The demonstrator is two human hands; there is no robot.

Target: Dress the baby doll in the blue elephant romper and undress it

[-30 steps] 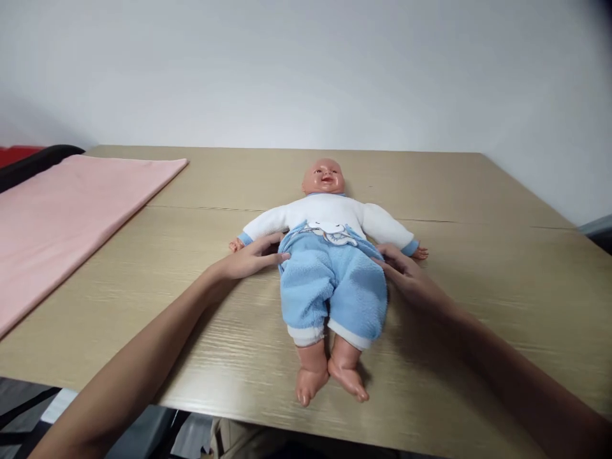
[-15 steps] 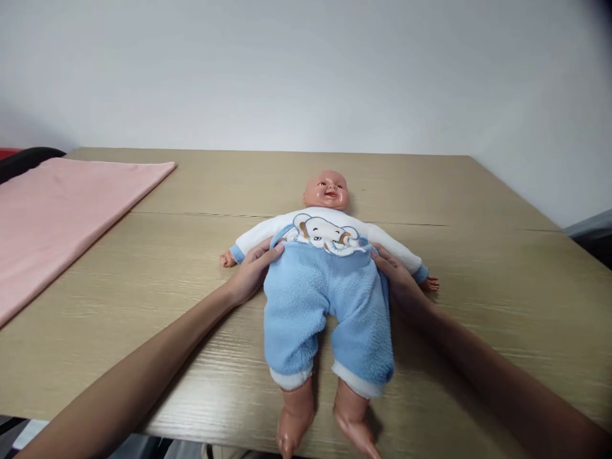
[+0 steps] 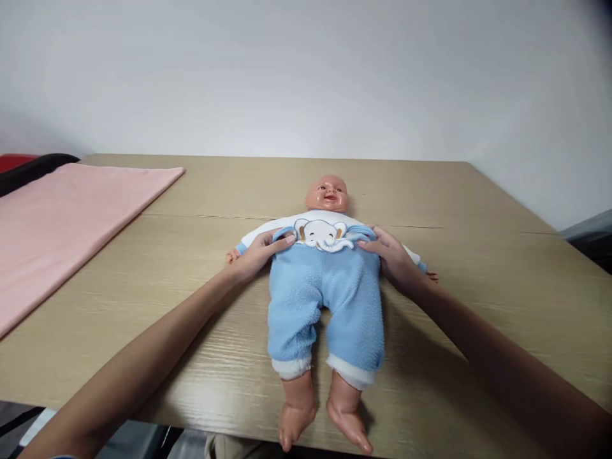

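Note:
A baby doll (image 3: 327, 192) lies on its back in the middle of a wooden table (image 3: 459, 210), head away from me and bare feet at the near edge. It wears a white top with an elephant patch and fluffy blue trousers (image 3: 325, 299). My left hand (image 3: 261, 253) grips the blue waistband at the doll's left side, fingers curled over it. On the other side my right hand (image 3: 389, 255) pinches the same waistband, which is drawn up to the chest.
A pink folded cloth (image 3: 62, 217) covers the table's left part. A black and red seat back shows at the far left edge. A plain white wall stands behind the table.
Both hands have slid the blue waistband from the doll's hips up to its chest. The doll shifted slightly toward me, and the elephant patch came into view.

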